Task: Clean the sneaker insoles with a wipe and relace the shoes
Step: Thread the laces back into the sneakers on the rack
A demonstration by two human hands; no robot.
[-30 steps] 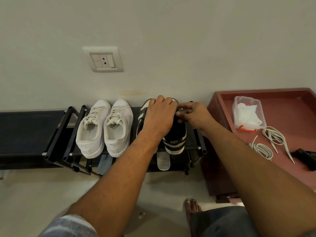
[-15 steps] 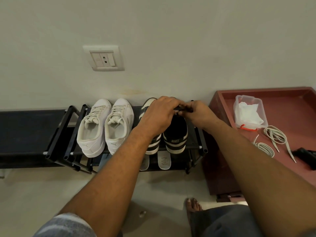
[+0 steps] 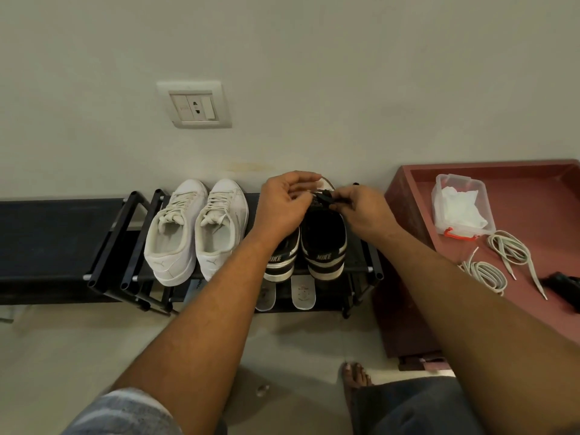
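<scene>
Right black sneaker: stood on the top shelf of the shoe rack, heel toward the camera, toe at the wall.
Black piece: a small dark bit at the sneaker's tongue, too small to tell lace from tab, was held up between both hands.
Left hand: its grip was narrow, with curled fingers and thumb pinching the black piece from the left.
Right hand: its grip was narrow, with fingertips pinching the same piece from the right.
Left black sneaker: touched the right one and was partly hidden under the left wrist.
Insoles: two pale ones lay on the lower shelf, just below the black pair.
White sneakers: a laced pair sat side by side, left of the black pair on the same shelf.
Surface: red-brown, beside the rack on the right.
Clear box: sat on the surface with white wipes inside.
White laces: lay in two loose coils near the box.
</scene>
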